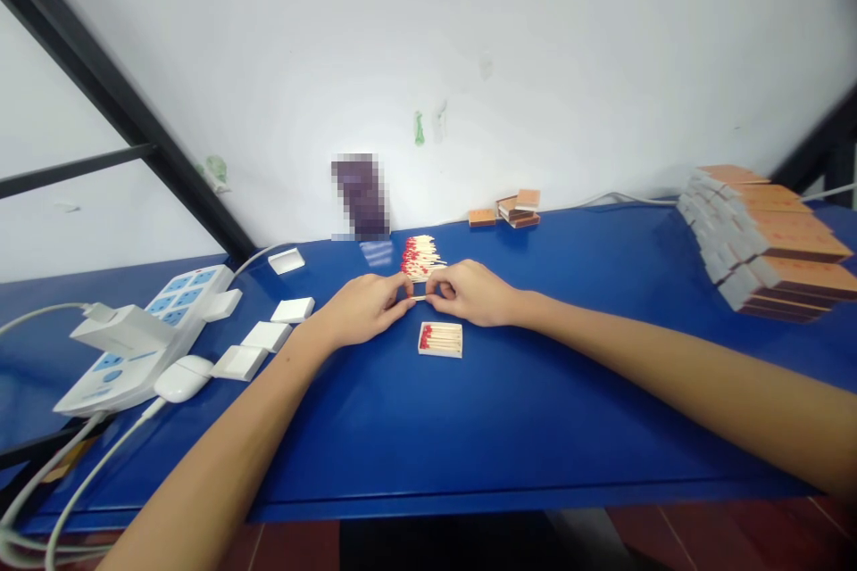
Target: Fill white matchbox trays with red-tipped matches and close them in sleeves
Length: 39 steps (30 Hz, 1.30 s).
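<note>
Just beyond the match tray point(440, 354), in the head view, my L hand point(371, 308) and R hand point(472, 294) face each other, thumbs and fingertips pinched on opp. ends of a slim matchstick point(419, 297); could be a few together, can't tell. It lies level between my hands, low over the counter point(536, 428). Prob. v. light, stiff but brittle, so a gentle grip at the tips w/out bending; dry wood shouldn't slip much. The tray looks like thin card, best held by its side walls, not squeezed. Matches point(443, 337) lie in it side by side, red heads to the left.

Farther back from the tray, a loose match pile point(421, 259), heads mostly left too. Left of the tray, several white trays point(266, 336), then a power strip point(178, 294) w/ plugs and cables. Far right of it, a big stack of orange-topped boxes point(803, 223); back right, a few small matchboxes point(519, 210) near the wall.

Counter's blue, smooth, a bit shiny, so light card may slide. Wall point(569, 62) behind the tray's white w/ scuffs; reddish tiled floor point(729, 535) below, on the near side.
</note>
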Each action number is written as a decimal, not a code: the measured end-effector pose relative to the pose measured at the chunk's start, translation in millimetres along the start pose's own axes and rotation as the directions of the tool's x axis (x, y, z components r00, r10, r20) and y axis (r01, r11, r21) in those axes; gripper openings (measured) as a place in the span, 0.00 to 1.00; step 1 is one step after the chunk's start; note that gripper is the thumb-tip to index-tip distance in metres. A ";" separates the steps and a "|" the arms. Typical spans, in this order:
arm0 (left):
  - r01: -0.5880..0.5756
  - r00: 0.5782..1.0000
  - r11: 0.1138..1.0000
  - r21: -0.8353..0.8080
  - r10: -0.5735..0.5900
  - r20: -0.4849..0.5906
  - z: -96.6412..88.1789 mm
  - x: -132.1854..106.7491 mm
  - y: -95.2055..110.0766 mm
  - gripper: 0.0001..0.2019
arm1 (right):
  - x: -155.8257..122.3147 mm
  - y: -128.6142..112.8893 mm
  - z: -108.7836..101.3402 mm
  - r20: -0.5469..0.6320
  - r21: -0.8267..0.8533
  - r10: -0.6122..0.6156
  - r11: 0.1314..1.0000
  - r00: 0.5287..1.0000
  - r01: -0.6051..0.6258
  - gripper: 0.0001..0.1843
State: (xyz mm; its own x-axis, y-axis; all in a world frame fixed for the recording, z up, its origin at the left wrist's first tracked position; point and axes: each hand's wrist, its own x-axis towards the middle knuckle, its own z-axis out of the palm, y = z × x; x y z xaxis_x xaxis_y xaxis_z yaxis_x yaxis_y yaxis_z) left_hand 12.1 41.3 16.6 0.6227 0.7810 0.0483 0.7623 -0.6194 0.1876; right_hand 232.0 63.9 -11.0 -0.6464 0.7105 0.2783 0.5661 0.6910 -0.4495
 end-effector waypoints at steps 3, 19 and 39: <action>0.010 1.000 0.999 0.032 -0.010 0.017 0.3 0.3 -0.8 0.11 | 0.5 0.7 0.6 0.002 -0.005 -0.003 1.000 1.000 0.003 0.05; -0.002 0.997 0.966 0.258 -0.019 0.080 7.1 1.9 4.2 0.16 | 1.9 2.9 2.2 -0.017 -0.040 -0.056 0.998 0.998 0.056 0.03; -0.031 0.972 0.961 -0.275 0.092 0.214 -18.2 -13.4 39.2 0.12 | -0.9 -43.1 -56.8 0.560 0.113 0.037 0.986 0.827 -0.120 0.07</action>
State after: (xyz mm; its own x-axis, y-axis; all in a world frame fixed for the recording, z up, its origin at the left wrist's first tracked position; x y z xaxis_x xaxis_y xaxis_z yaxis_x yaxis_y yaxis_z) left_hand 30.4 8.0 41.1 0.7137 0.6851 -0.1457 0.6650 -0.5974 0.4482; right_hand 237.3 41.1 56.4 -0.8007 0.5387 -0.2621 0.5783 0.5811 -0.5726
